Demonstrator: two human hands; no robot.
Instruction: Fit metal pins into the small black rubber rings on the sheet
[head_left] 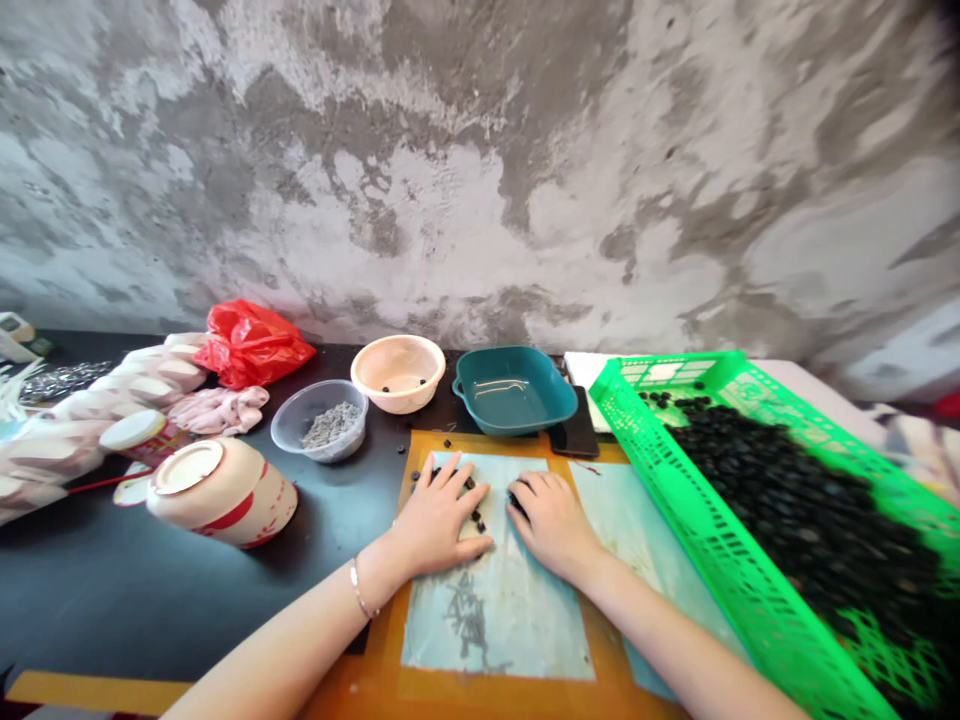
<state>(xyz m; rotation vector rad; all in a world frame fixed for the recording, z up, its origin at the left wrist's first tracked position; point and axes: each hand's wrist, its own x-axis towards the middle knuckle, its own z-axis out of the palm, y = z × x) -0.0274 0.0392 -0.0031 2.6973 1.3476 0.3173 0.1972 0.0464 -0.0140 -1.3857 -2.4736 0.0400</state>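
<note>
On my feed, the small dark pieces (472, 505) lie in a loose cluster between the left hand (439, 507), spread flat on the pale blue sheet (499, 625), and the right hand (547, 522), curled down at the cluster's edge; I cannot tell whether it pinches anything. The sheet rests on an orange board (480, 690), just beside a green plastic crate (675, 480) heaped with more of them. A careless palm slide could scatter the pieces off the sheet, and a knock could spill the crate's heap.

Nothing can be read, even the red markings (234, 514) on the overturned tub (217, 490).
</note>
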